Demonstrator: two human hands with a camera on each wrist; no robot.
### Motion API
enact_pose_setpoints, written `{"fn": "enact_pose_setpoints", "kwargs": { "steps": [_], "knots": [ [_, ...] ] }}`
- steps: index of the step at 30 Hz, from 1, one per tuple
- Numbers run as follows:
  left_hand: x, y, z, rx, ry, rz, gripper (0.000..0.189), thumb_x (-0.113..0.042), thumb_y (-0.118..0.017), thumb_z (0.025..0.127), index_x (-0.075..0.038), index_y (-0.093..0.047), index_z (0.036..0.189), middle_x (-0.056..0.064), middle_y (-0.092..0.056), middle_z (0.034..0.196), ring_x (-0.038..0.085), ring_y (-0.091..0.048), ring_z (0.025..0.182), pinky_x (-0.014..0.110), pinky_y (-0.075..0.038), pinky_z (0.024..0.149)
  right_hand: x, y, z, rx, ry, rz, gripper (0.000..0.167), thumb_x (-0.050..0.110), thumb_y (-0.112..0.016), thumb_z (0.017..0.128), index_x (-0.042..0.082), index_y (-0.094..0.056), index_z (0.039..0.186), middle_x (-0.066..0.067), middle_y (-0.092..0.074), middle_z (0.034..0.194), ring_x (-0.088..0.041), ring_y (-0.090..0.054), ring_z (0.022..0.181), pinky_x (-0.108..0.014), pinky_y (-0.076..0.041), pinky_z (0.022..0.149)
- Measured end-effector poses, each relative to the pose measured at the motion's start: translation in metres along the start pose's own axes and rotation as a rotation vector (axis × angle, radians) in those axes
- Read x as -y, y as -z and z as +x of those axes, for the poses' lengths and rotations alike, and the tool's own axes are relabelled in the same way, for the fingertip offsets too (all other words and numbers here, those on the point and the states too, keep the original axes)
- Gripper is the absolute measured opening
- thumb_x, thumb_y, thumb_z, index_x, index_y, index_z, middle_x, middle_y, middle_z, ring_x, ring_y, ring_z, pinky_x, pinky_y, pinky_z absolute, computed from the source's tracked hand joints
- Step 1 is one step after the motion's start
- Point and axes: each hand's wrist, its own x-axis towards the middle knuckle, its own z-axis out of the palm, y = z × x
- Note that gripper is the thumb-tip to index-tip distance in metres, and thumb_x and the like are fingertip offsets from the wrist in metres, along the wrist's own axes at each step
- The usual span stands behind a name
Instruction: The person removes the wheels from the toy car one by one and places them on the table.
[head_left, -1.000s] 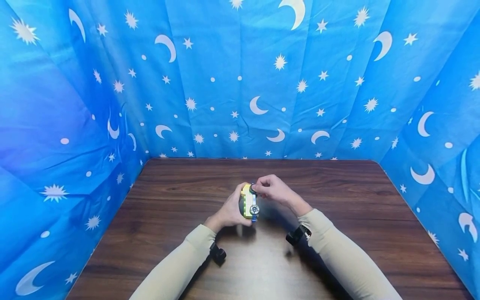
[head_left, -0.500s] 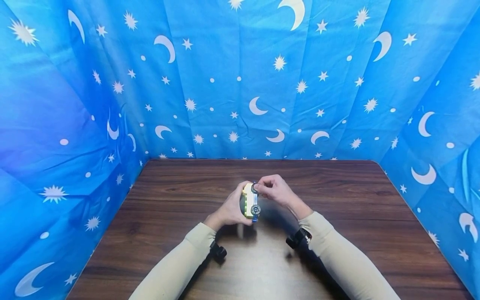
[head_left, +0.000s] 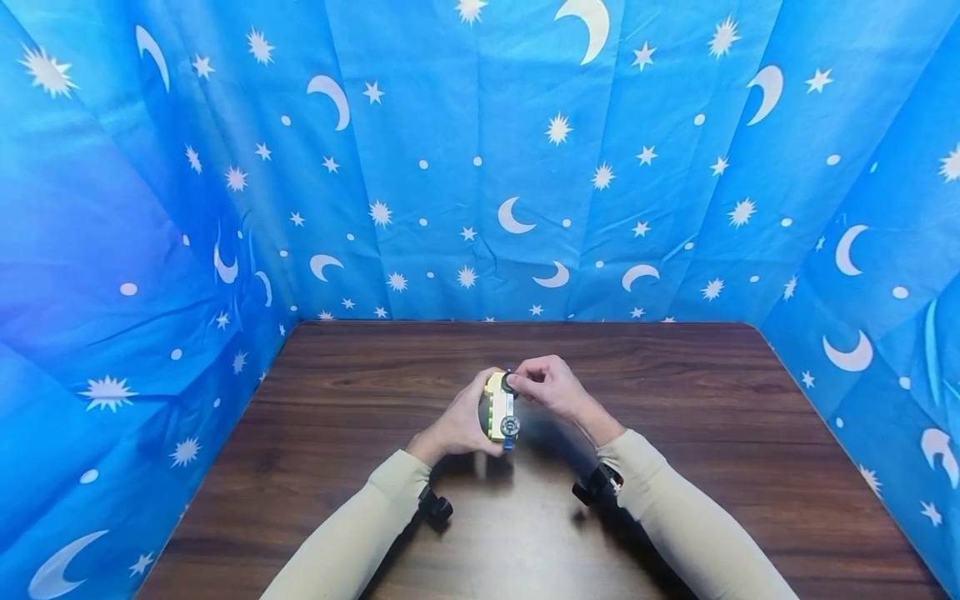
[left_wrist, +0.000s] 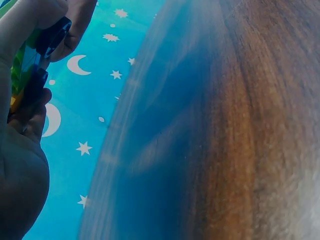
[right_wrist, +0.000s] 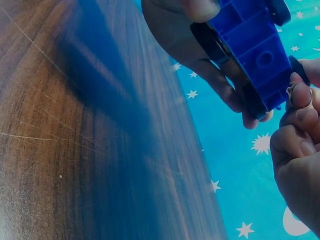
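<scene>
A toy car (head_left: 497,407) with a yellow-green body, blue base and dark wheels is held up over the table, turned on its side. My left hand (head_left: 459,421) grips it, thumb at the near end and fingers at the far end. With thumb and fingertips, my right hand (head_left: 553,388) pinches the wheel at the far end, which is partly covered. The near wheel (head_left: 510,427) shows its round hub in the head view. From the right wrist, the blue underside (right_wrist: 257,55) is visible, with the pinched wheel (right_wrist: 297,68) at its corner.
The brown wood-grain table (head_left: 360,375) lies beneath both hands. Blue cloth (head_left: 450,183) with white stars and moons hangs behind and at both sides. Each forearm wears a black wrist camera, one on the left (head_left: 436,507) and one on the right (head_left: 592,487).
Both hands keep their hold on the toy car and its wheel with hardly any movement. The head view has tipped up slightly, so the scene sits a little lower.
</scene>
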Motion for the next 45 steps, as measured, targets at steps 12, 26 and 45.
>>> {"fn": "enact_pose_setpoints", "kwargs": {
  "steps": [12, 26, 45],
  "knots": [
    [0.009, -0.005, -0.006, -0.02, 0.026, -0.087, 0.108, -0.014, -0.09, 0.054, -0.016, -0.031, 0.144, 0.006, -0.056, 0.122, 0.017, -0.056, 0.105, 0.034, -0.048, 0.095, 0.007, 0.0, -0.001, 0.014, 0.036, -0.146, 0.021, 0.01, -0.065, 0.092, -0.005, -0.068, 0.077, 0.001, -0.055, 0.062, -0.005, -0.048, 0.055, -0.021, -0.041, 0.051],
    [0.001, -0.004, -0.002, -0.013, 0.025, -0.053, 0.106, -0.017, -0.089, 0.054, -0.017, -0.031, 0.144, 0.004, -0.056, 0.12, 0.016, -0.055, 0.105, 0.037, -0.046, 0.098, 0.008, 0.007, -0.002, 0.041, -0.023, -0.103, 0.021, 0.008, -0.065, 0.092, -0.009, -0.067, 0.079, -0.001, -0.055, 0.064, -0.004, -0.046, 0.055, -0.02, -0.039, 0.051],
    [0.0, -0.003, -0.003, -0.005, 0.032, -0.058, 0.107, -0.016, -0.089, 0.055, -0.016, -0.029, 0.144, 0.005, -0.054, 0.123, 0.018, -0.055, 0.109, 0.044, -0.044, 0.102, -0.019, 0.008, 0.002, -0.017, -0.084, -0.094, 0.013, 0.015, -0.072, 0.088, 0.003, -0.07, 0.083, -0.001, -0.057, 0.058, -0.012, -0.051, 0.05, -0.026, -0.046, 0.046]
  ]
}}
